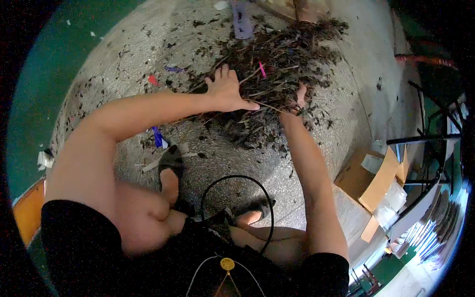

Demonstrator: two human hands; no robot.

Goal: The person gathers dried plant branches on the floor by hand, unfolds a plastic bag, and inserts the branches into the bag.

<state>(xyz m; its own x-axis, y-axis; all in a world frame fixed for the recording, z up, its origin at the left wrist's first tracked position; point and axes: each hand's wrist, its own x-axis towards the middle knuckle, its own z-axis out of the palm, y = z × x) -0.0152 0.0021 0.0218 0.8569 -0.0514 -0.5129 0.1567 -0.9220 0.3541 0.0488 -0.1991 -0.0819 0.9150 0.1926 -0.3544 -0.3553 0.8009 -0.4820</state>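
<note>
A wide heap of dark, dry leaves and stems (262,128) lies on the speckled floor before me. My left hand (226,91) rests on the heap's left side with its fingers spread and thumb pointing right. At the right side of the heap is my right hand (298,100), partly hidden among the leaves, its fingers too covered to make out a grip. A pink strip (262,70) lies on the heap between and beyond my hands. Thin stems run between the two hands.
An open cardboard box (360,174) with clear plastic stands at the right, near a black metal frame (420,140). A purple strip (242,20) lies at the top. Blue (157,137) and red scraps (153,80) are at the left. A black cable loop (237,176) hangs near my feet.
</note>
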